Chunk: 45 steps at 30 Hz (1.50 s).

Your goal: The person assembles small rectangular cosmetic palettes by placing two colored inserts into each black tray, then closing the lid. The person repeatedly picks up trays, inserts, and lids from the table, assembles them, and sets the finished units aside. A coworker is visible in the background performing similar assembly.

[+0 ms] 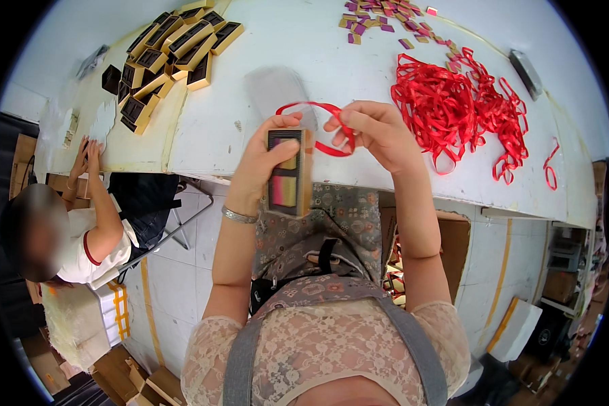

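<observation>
My left hand grips a small oblong box upright over the table's near edge, its thumb across the front. The box has gold sides and a black front, with pink and yellow-green pieces showing in its openings. A loop of red ribbon spans the gap between my hands, just above and right of the box. On its right side, the fingers of my right hand pinch the loop. Its left end reaches the fingertips of my left hand behind the box; whether they hold it is hidden.
Gold-and-black boxes are heaped at the far left of the white table. A tangle of red ribbon loops lies right, below scattered small gold and purple cards. A co-worker's hands rest at the table's left edge.
</observation>
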Available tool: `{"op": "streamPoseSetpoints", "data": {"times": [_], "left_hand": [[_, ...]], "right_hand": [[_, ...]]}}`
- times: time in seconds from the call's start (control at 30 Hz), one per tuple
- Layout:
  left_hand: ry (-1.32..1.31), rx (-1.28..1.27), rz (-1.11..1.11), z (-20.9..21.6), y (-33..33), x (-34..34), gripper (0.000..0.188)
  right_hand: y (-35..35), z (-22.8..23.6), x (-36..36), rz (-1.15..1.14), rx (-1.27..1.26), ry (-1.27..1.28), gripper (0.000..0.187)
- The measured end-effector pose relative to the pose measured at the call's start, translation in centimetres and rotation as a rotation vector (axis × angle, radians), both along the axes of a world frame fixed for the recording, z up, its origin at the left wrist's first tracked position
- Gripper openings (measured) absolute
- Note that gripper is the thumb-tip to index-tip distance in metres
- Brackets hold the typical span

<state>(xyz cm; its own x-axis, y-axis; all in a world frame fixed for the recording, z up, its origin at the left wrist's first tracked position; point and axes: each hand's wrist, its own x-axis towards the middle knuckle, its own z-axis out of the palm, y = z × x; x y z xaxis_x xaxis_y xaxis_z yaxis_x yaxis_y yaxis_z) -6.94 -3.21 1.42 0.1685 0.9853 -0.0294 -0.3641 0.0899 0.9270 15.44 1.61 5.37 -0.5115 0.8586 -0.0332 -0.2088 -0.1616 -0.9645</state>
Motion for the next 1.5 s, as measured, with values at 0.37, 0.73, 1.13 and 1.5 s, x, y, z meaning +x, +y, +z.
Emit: {"op": "streamPoseSetpoints", "data": {"times": [0.37,0.73,1.13,1.5], "left_hand": [[0.046,-0.06,0.437,-3.3,0.8,3.3,0.033],[-0.041,-0.137,0.319,-1.1,1.9,3.7,0.059],[-0.247,0.046,0.381,0.9,1.4,1.3,0.04],[-0.485,0.034,0.203,2.3,1.1,1.6,0.054]], "right_hand": [[0.4,-2.3,-1.6,-0.009,0.081,-0.247,0.019],[-1.9,-2.5,1.5,0.252,0.556,-0.398,0.013],[-3.7,-8.2,-1.6,0.104,-0.049,0.272,0.035],[-3.4,-7.0,-1.4,0.273,-0.078,0.45,0.015]]}}
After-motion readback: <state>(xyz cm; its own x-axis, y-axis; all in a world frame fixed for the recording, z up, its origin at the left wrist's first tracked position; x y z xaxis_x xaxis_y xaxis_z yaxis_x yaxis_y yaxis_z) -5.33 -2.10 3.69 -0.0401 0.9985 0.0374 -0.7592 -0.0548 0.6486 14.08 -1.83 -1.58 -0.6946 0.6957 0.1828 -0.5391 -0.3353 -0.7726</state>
